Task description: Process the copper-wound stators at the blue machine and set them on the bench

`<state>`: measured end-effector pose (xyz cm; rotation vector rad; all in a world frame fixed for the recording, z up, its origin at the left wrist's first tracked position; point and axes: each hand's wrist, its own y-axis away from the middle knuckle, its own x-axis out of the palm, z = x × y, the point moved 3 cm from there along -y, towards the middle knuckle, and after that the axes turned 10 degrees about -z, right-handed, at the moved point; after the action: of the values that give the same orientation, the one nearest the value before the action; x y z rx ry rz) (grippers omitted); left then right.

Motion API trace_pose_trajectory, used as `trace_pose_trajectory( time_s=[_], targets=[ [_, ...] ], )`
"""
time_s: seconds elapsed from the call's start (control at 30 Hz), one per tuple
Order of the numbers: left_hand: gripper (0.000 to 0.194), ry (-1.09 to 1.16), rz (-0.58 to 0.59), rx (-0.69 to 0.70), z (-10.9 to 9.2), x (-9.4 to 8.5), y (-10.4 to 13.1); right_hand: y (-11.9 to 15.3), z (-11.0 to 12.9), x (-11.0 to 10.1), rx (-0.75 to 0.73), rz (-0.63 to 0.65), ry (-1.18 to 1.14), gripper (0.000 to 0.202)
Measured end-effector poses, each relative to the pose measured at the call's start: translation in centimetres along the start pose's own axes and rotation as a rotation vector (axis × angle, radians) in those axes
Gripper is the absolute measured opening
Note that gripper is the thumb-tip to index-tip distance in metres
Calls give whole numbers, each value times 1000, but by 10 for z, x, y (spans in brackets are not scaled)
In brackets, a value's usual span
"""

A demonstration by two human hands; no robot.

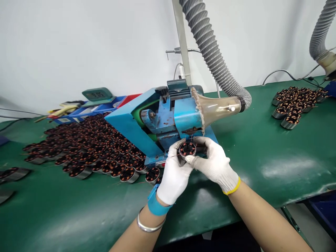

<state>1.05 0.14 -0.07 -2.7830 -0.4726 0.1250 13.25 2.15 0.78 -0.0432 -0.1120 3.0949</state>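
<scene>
The left hand (174, 176) and the right hand (215, 161), both in white gloves, together pinch one round metal ring with copper windings (187, 149) between thumbs and fingers. The ring is just at the near side of the blue machine (168, 117). Many similar rings (97, 143) lie on the green table (105, 210), at left; a smaller group (296, 101) is far right.

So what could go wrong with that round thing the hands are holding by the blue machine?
The thin wires poking out of the round part might catch or bend, since it is right in front of the blue machine. The gloved fingers of the left hand and right hand are close too, so a glove could snag if the machine is running, which I can't tell. The left hand might also bump the ring beside it.
</scene>
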Motion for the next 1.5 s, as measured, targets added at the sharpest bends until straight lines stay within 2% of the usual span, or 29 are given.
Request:
trace_pose_trajectory(
  time_s=[0.07,0.2,0.47,0.63,0.87,1.07,1.23,1.37,1.43,1.5],
  targets=[
    [55,10,-29,-53,3,2,-4,-3,-6,2,-58,-23,-35,52],
    [51,24,-86,-89,1,10,-12,-12,-13,1,-84,-28,-135,44],
    [41,-36,-169,-53,-9,21,-20,-19,-3,1,-106,-61,-271,32],
    [37,-80,-215,-17,-10,23,-23,-19,0,2,-116,-63,-343,30],
    [36,-123,-239,-36,-12,24,-23,-22,-7,2,-83,-81,-341,35],
    [34,-129,-261,-37,-15,26,-23,-24,-9,3,-81,-72,-398,30],
    [44,-110,-227,-28,-12,21,-6,-14,-4,-5,-14,-36,-329,30],
    [43,-68,-101,43,-5,15,10,-4,2,-11,34,-3,-191,23],
    [43,-74,-66,65,-1,13,13,-2,5,-12,20,-40,-167,18],
    [47,-92,-78,60,3,11,13,-2,5,-14,18,-114,-203,20]
  ],
)
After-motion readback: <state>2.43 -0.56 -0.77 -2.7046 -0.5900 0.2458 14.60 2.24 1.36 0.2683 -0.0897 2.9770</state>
